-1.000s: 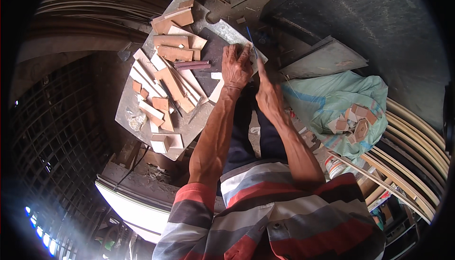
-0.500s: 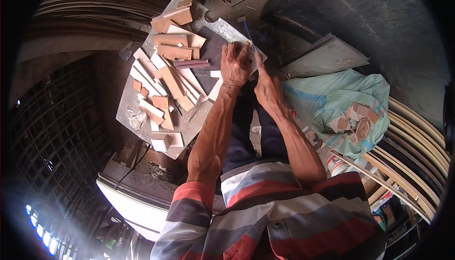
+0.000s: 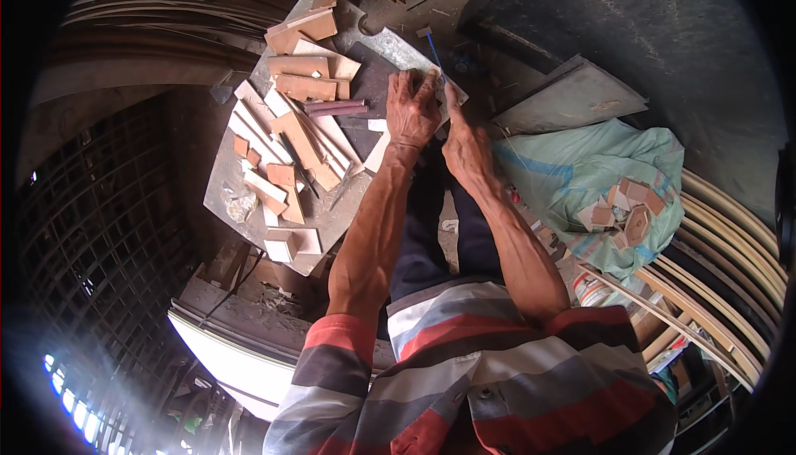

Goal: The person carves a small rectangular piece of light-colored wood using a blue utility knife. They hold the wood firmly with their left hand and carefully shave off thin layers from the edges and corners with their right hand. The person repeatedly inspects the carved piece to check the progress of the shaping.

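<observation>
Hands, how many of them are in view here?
2: the left hand is at the table's right-hand edge; the right hand is just to its right, by the near end of a thin blue strip. No others show.

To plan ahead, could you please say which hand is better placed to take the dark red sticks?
Probably the left hand, though it looks busy too: it is nearer the sticks, while the right hand, farther off, seems to hold a blue rod.

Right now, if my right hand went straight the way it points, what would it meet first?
Beyond the thin blue tool that your right hand appears to hold, probably the pale table edge by your fingertips; depth is unclear, so it might pass just beside it.
</observation>
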Tool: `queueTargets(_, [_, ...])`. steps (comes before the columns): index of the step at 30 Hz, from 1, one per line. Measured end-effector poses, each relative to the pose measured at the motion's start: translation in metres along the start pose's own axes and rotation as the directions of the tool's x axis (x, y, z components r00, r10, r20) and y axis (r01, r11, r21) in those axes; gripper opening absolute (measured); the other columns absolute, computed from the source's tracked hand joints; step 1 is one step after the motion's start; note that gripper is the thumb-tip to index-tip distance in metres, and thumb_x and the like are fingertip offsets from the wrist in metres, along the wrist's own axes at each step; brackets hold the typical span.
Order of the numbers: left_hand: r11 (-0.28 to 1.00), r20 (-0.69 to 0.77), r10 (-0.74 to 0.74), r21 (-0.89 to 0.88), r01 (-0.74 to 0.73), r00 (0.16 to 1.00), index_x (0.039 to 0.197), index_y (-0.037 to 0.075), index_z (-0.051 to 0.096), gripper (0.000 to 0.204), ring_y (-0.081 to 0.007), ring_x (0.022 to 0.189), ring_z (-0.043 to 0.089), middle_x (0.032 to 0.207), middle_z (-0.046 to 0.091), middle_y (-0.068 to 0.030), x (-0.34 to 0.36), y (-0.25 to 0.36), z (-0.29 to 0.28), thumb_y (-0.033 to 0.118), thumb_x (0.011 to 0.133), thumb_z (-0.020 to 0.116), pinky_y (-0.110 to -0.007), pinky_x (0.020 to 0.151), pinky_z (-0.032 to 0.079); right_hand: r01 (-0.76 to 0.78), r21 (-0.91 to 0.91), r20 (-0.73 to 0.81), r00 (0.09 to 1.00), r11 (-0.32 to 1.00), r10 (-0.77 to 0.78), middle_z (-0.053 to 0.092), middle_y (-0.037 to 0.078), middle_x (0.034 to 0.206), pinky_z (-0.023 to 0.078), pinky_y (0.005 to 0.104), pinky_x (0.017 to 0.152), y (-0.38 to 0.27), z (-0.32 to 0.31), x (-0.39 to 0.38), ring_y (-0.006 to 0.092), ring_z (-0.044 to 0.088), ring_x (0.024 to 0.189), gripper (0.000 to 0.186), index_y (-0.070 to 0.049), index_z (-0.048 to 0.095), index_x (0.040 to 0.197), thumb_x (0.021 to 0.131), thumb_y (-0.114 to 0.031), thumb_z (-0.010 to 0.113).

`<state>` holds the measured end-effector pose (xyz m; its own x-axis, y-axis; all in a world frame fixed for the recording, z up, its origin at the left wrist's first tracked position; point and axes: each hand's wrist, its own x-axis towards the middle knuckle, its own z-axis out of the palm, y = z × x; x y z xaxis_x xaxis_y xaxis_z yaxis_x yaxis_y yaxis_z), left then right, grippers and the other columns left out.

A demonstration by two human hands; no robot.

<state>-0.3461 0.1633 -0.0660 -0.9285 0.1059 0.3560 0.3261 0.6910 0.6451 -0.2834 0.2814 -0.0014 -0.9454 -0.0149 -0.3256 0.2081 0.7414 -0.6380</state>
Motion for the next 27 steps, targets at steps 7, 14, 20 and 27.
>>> queueTargets(7, [1.0,-0.032,-0.007,0.008,0.007,0.999,0.105,0.008,0.072,0.038,-0.032,0.085,0.054,0.094,0.059,-0.0128,0.0,-0.001,0.003,-0.002,0.069,0.065,-0.041,0.076,0.046,0.012,-0.046,-0.036,0.999,0.999,-0.014,0.062,0.026,0.068,0.048,0.0519,0.059,0.002,0.0,-0.002,0.0457,0.063,0.065,0.085,-0.015,0.022,0.153,0.078,0.006,0.056])
queueTargets(14, [1.0,-0.031,-0.004,-0.011,0.004,1.0,0.105,0.008,0.072,0.038,-0.0319,0.084,0.054,0.095,0.06,-0.0126,0.001,0.001,0.002,-0.002,0.07,0.064,-0.041,0.075,0.047,0.078,-0.101,-0.087,0.992,0.992,-0.087,0.062,0.025,0.066,0.048,0.0523,0.059,0.004,0.004,-0.006,0.0437,0.064,0.065,0.084,-0.015,0.021,0.153,0.079,0.005,0.056])
queueTargets(20, [1.0,-0.024,-0.003,-0.006,0.003,1.0,0.105,0.008,0.072,0.038,-0.0316,0.085,0.054,0.095,0.06,-0.0125,-0.001,-0.002,0.002,-0.002,0.069,0.064,-0.041,0.075,0.047,0.003,-0.006,-0.05,0.999,1.0,-0.003,0.058,0.024,0.061,0.047,0.0507,0.057,0.015,0.014,-0.027,0.0408,0.062,0.059,0.083,-0.021,0.023,0.154,0.081,0.008,0.052])
queueTargets(27, [1.0,-0.034,-0.001,0.013,0.001,0.999,0.105,0.008,0.072,0.038,-0.0314,0.084,0.054,0.094,0.059,-0.0124,0.001,-0.002,0.002,-0.003,0.069,0.064,-0.041,0.075,0.047,0.124,0.011,-0.191,0.974,0.992,-0.119,0.06,0.024,0.066,0.047,0.0515,0.059,0.013,0.019,-0.024,0.0439,0.063,0.064,0.083,-0.018,0.026,0.152,0.079,0.011,0.052])
